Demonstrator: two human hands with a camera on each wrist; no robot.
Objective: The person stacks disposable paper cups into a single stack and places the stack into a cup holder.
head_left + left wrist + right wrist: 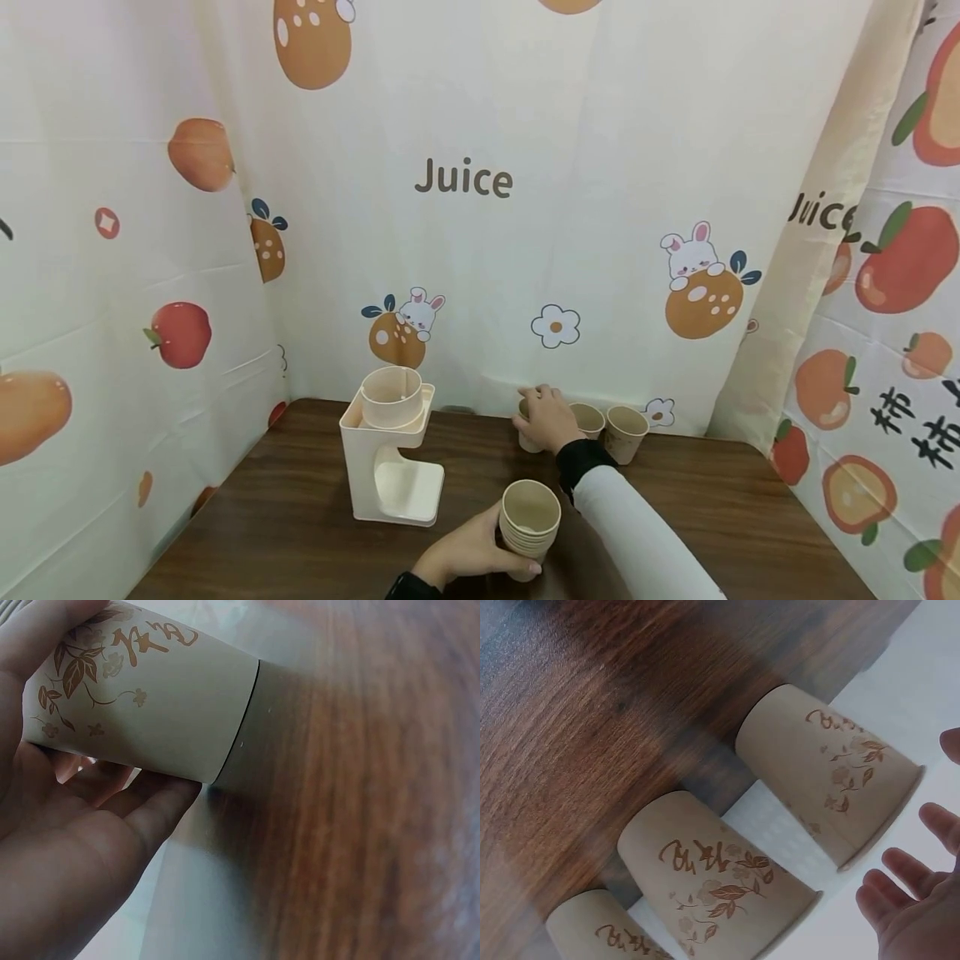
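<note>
My left hand [468, 547] grips a stack of nested beige paper cups [528, 543] near the table's front. In the left wrist view, the thumb and fingers of this hand [82, 832] wrap the printed cup wall [176, 705], whose base is at the wooden tabletop. At the back, my right hand [551, 421] is at the leftmost of three upright paper cups [529, 443]. The right wrist view has the fingers of that hand [922, 900] spread beside the rim of the nearest cup [825, 772], visibly apart from it.
A cream plastic stand [363, 475] with a round cylinder [392, 408] on top is at the left of the brown wooden table [285, 508]. Two more cups, a middle one [588, 418] and a right one [626, 437], stand before the fruit-print curtain [480, 275].
</note>
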